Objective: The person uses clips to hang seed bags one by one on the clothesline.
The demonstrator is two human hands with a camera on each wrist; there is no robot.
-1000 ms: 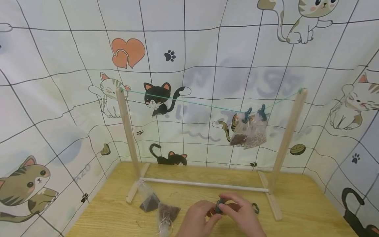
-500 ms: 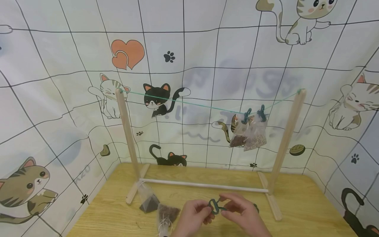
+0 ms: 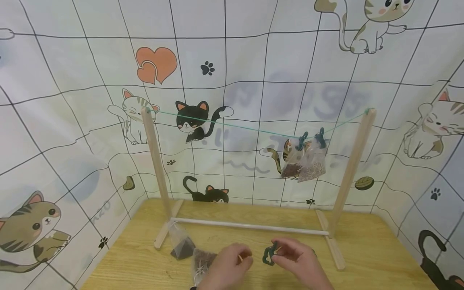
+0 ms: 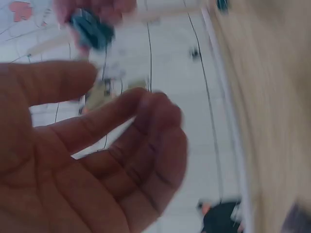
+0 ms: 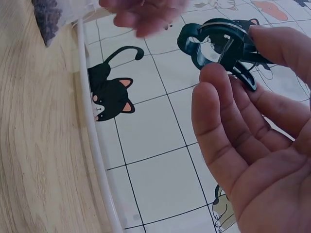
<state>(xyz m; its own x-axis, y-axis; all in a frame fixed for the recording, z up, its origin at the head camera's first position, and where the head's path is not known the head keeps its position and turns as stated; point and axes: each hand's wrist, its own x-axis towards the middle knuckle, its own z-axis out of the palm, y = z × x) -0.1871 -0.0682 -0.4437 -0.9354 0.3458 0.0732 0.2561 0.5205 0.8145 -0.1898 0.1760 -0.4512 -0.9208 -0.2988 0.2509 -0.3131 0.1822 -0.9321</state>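
Between thumb and fingers, my right hand [image 3: 299,259] pinches a dark green plastic clip [image 3: 268,256]. The right wrist view shows the clip's rounded loop [image 5: 187,43] pointing away from the fingertips. My left hand [image 3: 229,266] is apart from the clip and holds nothing; in the left wrist view its fingers [image 4: 167,160] are loosely bent. Beside the left hand lies a small sachet of brown bits [image 3: 201,264] with white ties, partly covered by that hand. Farther left, a clear bag with a dark pyramid-shaped sachet [image 3: 183,248] leans by the stand's foot.
A wooden stand with a left post [image 3: 156,161], a right post [image 3: 353,169] and a white crossbar [image 3: 246,226] spans the table [image 3: 134,257]. On its green string [image 3: 224,124] hang two filled bags [image 3: 313,167] from green clips [image 3: 320,138]. Another clip [image 4: 222,5] lies on the table.
Both hands were on the green clip. My left hand has let go and drawn away to the left, while the right keeps the clip, now turned.
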